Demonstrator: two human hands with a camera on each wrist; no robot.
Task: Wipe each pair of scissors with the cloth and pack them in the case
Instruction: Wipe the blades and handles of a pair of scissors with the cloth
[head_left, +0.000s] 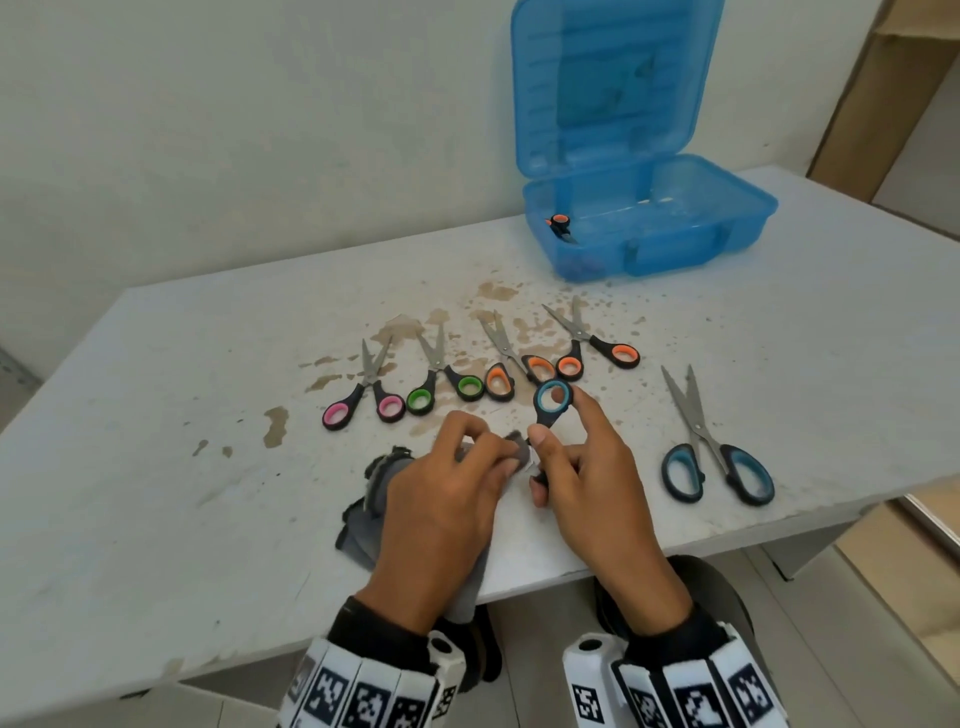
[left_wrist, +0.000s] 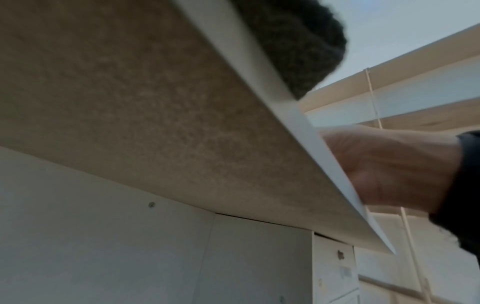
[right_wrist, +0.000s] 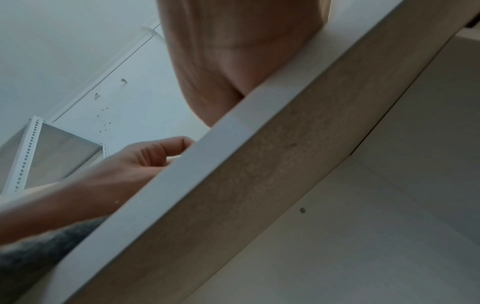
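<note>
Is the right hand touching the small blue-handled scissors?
Touching. In the head view the right hand grips the small blue-handled scissors, its thumb and fingers closed around the handle.

White table (head_left: 156, 415), top blotched with brown stains (head_left: 275, 426), underside bare brown board (left_wrist: 116, 102). Pale plaster wall (head_left: 234, 130) behind, scuffed. Light tiled floor (head_left: 857, 623) at right. Perforated metal shelving upright (right_wrist: 26, 154) off to one side; wooden boards, possibly a frame (head_left: 883, 93), far right.
</note>
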